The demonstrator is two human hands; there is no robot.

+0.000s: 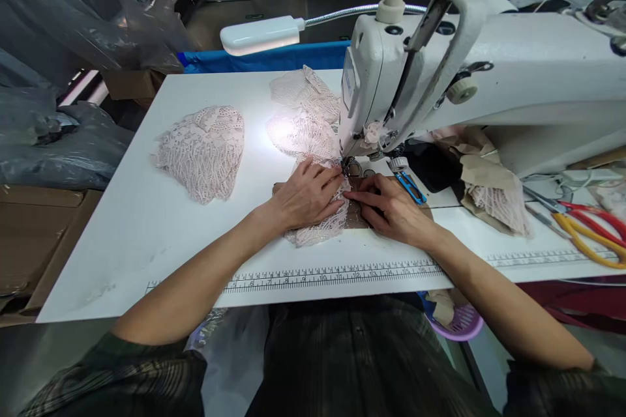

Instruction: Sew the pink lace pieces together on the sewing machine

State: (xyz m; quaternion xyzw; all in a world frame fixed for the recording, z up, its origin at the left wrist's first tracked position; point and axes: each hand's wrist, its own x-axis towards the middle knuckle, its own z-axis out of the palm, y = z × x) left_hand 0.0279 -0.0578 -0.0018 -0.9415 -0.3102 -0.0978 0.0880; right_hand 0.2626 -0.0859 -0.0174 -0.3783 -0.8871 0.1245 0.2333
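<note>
A strip of pale pink lace fabric [317,232] runs under the needle area of a white sewing machine [372,71]. Flat on the lace, left of the needle, lies my left hand [313,192] with its fingers stretched out. Just right of the needle is my right hand [386,205], its index finger reaching to the lace's edge and its other fingers curled beneath. Whether those fingers pinch the edge is hidden. More of the lace [308,130] spreads behind the left hand under the lamp's light. Brown material [358,218] shows below the lace between my hands.
Another lace piece [203,153] lies on the white table [122,208] at left. Blue thread snips [411,187], a black phone-like object [433,166], lace with brown paper [491,189] and scissors [587,228] are at right. A lamp [261,36] hangs overhead. A purple basket [464,324] is below.
</note>
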